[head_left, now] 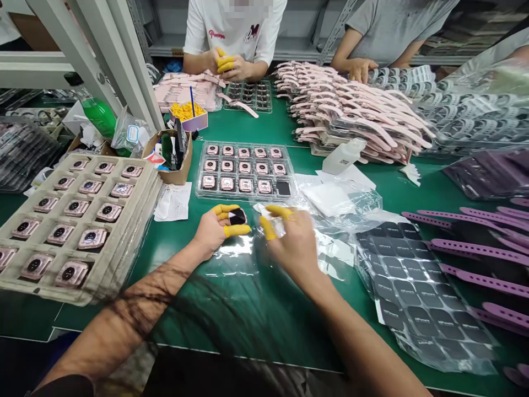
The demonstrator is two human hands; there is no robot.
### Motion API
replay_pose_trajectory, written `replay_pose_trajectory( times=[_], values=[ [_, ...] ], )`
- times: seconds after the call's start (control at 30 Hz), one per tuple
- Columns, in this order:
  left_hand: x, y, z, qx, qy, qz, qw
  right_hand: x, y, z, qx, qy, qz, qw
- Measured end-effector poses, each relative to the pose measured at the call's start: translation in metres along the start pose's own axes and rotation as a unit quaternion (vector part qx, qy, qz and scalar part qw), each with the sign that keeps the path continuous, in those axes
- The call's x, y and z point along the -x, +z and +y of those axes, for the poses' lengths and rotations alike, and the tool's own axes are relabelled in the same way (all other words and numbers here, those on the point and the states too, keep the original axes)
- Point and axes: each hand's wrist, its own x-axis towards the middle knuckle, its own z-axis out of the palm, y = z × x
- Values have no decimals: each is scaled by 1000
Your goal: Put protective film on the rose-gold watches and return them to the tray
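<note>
My left hand, with yellow finger cots, pinches a small watch body with a black screen above the green table. My right hand, also with yellow cots, is closed on a thin clear film piece right beside the watch body. Just beyond my hands lies a clear plastic tray of pink watch bodies. A sheet of dark screen films lies to the right of my right hand.
Stacked pulp trays of pink watch bodies stand at left. A cardboard box, a green bottle and a white bottle are behind. Purple straps lie right, pink straps at back. Two people work across the table.
</note>
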Motion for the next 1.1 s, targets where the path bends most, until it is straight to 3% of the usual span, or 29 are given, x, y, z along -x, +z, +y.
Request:
replay_pose_trajectory(
  times=[0.1, 0.17, 0.37, 0.6, 0.8, 1.0, 1.1],
  values=[
    [-2, -3, 3, 72, 7, 17, 997, -1, 16, -33, -18, 42, -104, 993],
    [-3, -5, 5, 84, 7, 22, 996, -3, 26, -44, 1, 84, -120, 989],
    [-11, -11, 10, 44, 65, 38, 996, -5, 30, -41, 17, 103, -118, 987],
    [-15, -14, 6, 2, 47, 29, 998, -2, 33, -43, 42, 97, -132, 986],
    [-10, -12, 7, -8, 41, 28, 999, 6, 36, -39, 52, 40, -65, 996],
    [-5, -10, 9, -4, 29, 23, 999, 6, 45, -33, -33, 93, -66, 993],
    [-6, -10, 9, -11, 29, 29, 999, 6, 47, -30, -32, 79, -62, 994]
  ],
)
